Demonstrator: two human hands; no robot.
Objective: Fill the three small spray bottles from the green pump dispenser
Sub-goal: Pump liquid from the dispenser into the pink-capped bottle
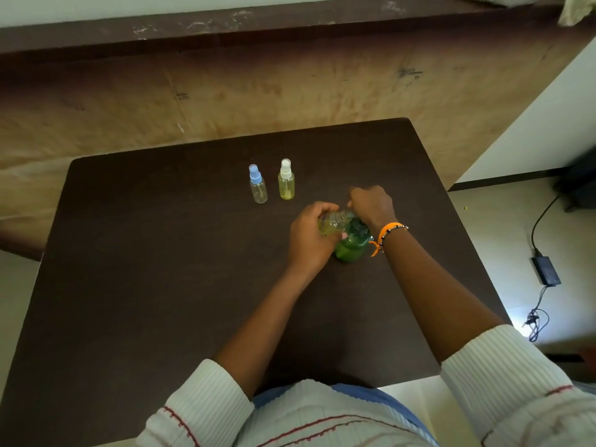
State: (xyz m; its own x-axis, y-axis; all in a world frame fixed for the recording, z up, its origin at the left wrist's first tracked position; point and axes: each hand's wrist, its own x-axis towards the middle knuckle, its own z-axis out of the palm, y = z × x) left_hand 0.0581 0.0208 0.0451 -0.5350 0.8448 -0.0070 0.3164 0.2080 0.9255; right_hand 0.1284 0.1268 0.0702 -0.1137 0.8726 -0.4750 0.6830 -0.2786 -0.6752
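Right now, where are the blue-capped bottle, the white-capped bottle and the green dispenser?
Blue-capped bottle (258,190): head view, on its clear body.
White-capped bottle (286,188): head view, on its yellowish body.
Green dispenser (350,247): head view, on its green body below the right wrist.

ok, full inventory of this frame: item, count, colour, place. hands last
table: 1, dark brown, centre
blue-capped spray bottle: 1, clear, looks empty, upright, far side of table
white-capped spray bottle: 1, yellow-green liquid inside, upright, right of the blue-capped one
open spray bottle: 1, clear with yellowish liquid, no cap on it, tilted, in left hand
green pump dispenser: 1, green, on table between the hands
power adapter: 1, black, with cable, floor at right
bracelet: 1, orange, right wrist
left hand: grips the open spray bottle
right hand: above the dispenser's pump, fingers curled
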